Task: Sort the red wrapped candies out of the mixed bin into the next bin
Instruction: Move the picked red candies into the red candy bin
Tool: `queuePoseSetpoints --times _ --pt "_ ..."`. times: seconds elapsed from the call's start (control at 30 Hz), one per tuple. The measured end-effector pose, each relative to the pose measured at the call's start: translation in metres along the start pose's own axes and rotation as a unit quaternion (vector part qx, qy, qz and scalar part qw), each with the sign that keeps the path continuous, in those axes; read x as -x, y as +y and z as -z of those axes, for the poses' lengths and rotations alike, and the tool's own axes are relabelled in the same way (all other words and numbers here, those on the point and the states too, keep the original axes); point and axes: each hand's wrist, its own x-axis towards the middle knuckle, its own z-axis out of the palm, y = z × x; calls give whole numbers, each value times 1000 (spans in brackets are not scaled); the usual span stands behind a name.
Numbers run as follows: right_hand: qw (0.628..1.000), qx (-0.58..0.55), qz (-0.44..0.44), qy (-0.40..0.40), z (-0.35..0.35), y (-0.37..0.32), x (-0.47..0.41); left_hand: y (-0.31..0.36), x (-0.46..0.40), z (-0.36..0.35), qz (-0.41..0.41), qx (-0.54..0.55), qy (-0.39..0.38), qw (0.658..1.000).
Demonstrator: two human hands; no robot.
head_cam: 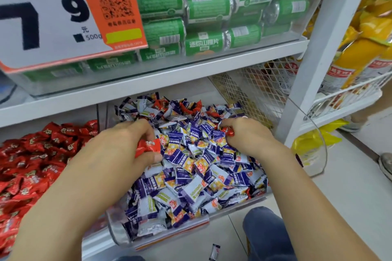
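- Head view looks down on a mixed bin (118, 237) heaped with purple-and-white candies (191, 178), below a shelf (148, 82) of green cans (203, 6).
- Left hand (129, 146) is curled shut over the pile, with a red candy (148, 146) pinched between thumb and fingers.
- Right hand (247, 133) is also closed, gripping a small red candy (228, 131) at its fingertips, near the bin's far right.
- More reds (161, 105) lie scattered along the back of the pile, well apart from both hands.
- Just left, the next bin (98, 112) holds only red candies (31, 154).
- Judged step: picking is done for this pair, and the carry across is due.
- Next move calls for swinging both hands left over the divider and letting go above the red heap, then digging toward the back for the rest.
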Motion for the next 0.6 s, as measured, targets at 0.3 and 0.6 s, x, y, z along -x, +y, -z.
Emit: queuePoseSetpoints --times 0.3,0.6 --pt "997 62 -44 -29 -3 1 -4 -4 2 -7 -8 30 6 999" --pt "978 -114 4 173 24 7 29 0 14 2 -54 93 74 991"
